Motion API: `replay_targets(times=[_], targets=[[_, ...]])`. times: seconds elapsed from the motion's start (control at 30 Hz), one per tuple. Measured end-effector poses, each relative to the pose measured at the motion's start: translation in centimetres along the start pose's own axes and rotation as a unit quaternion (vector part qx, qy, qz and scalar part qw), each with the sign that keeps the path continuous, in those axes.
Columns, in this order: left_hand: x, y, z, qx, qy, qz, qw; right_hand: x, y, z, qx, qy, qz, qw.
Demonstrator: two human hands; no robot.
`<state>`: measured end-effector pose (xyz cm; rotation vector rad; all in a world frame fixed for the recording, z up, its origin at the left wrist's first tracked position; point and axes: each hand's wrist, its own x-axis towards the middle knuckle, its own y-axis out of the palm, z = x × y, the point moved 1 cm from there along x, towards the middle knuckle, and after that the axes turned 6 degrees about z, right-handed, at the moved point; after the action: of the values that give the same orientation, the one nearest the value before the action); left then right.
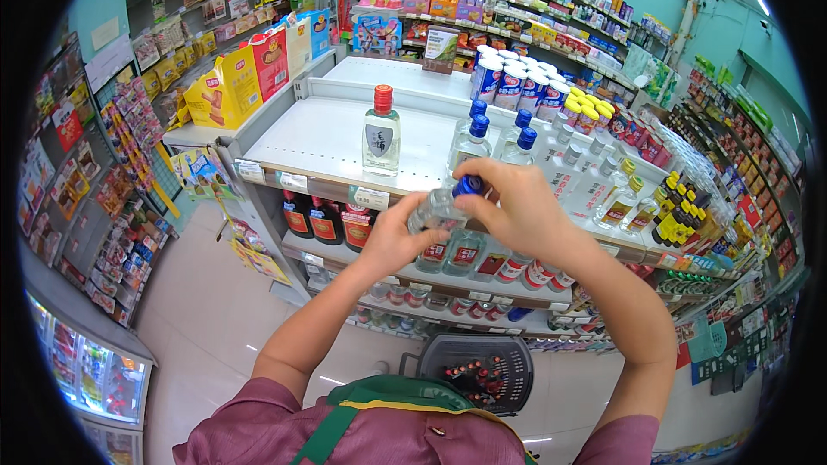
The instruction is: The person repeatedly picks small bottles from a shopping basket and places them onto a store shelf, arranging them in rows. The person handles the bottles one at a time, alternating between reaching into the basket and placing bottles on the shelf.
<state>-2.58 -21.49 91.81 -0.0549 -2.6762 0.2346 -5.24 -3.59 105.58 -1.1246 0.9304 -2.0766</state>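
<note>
Tilted between my two hands is a clear glass bottle with a blue cap. My left hand grips its body, while the fingers of my right hand close around the cap end. Behind my right hand, several blue-capped clear bottles stand upright on the white top shelf. Left of them, a red-capped glass bottle with a grey shield-shaped label stands alone near the shelf's front edge. My right hand partly hides the blue-capped group.
Blue-and-white cans stand behind the bottles. Yellow-capped bottles are to the right. Dark bottles with red labels fill the shelf below. A dark basket holding several red-capped bottles rests on the floor before me. A yellow snack carton borders the shelf's left side.
</note>
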Motion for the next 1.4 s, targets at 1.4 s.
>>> replay_targets(times=[1.4], targets=[[11.9, -10.4, 1.1, 0.268, 0.103, -0.197, 0.938, 12.7, 4.6, -8.6, -0.099, 0.136, 0.017, 0.986]])
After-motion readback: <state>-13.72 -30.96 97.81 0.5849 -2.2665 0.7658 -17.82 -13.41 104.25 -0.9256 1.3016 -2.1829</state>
